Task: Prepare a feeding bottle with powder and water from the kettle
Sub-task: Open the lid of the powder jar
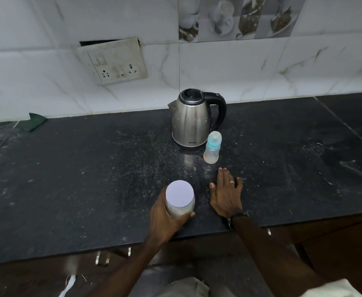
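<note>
A steel kettle (191,120) with a black lid and handle stands at the back of the dark countertop (90,168). Just right of its base stands a small feeding bottle (212,147) with a teal collar and a clear cap. Near the front edge, my left hand (165,217) grips a clear jar of white powder (180,199) with a white lid; the jar stands on the counter. My right hand (226,192) lies flat on the counter beside the jar, fingers straight and pointing toward the bottle, a short way below it.
A tiled wall with a switch and socket panel (113,61) rises behind the counter. A green cloth (35,121) lies at the back left. Drawer handles (102,258) show under the counter's front edge. White specks dust the counter.
</note>
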`<state>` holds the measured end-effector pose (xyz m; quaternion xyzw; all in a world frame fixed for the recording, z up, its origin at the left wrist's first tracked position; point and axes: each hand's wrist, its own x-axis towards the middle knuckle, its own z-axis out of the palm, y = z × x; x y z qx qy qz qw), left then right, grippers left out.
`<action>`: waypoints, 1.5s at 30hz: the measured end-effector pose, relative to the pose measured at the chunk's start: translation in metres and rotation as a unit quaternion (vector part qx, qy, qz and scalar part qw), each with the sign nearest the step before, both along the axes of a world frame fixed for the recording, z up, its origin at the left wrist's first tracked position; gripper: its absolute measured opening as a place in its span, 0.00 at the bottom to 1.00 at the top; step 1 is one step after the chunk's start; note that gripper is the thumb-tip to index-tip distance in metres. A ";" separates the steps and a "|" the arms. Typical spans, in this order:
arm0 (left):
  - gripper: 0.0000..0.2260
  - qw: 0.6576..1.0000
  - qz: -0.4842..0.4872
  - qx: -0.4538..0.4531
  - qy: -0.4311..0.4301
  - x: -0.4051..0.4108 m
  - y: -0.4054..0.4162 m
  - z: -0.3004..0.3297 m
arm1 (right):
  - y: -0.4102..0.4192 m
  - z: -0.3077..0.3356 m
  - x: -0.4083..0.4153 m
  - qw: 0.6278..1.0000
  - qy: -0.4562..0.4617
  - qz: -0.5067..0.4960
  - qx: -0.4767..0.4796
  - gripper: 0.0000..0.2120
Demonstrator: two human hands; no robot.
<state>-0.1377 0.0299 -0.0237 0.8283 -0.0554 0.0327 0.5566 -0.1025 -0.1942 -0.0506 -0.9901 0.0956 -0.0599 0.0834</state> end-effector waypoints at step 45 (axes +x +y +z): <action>0.24 0.997 -0.037 0.063 0.018 0.007 0.010 -0.007 | 0.115 0.173 -0.009 0.947 0.117 0.252 -0.161 0.33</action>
